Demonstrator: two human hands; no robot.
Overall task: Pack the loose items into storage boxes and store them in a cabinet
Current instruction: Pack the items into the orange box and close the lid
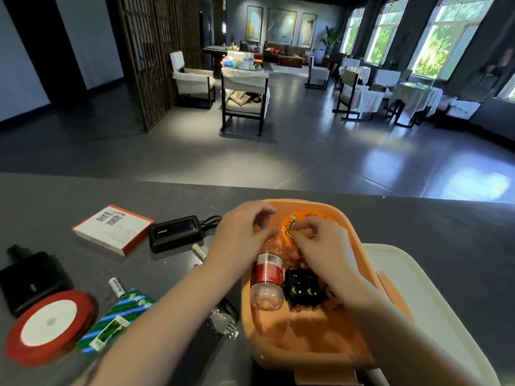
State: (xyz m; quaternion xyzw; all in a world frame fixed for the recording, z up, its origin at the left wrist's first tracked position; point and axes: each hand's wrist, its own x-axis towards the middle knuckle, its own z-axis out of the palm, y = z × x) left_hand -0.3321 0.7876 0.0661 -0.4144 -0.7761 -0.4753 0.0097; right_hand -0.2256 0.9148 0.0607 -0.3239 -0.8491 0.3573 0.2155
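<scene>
Orange box [320,346] holds one bottle [268,277], two hands [281,240].

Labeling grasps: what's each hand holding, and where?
Both hands, left hand and right hand, are curled over the orange box; any hold is hidden.

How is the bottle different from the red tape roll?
The bottle lies on its side inside the orange box; the tape roll lies flat on the counter. The bottle is clear with a red label; the tape roll is a red ring with a white middle. Both have red.
</scene>
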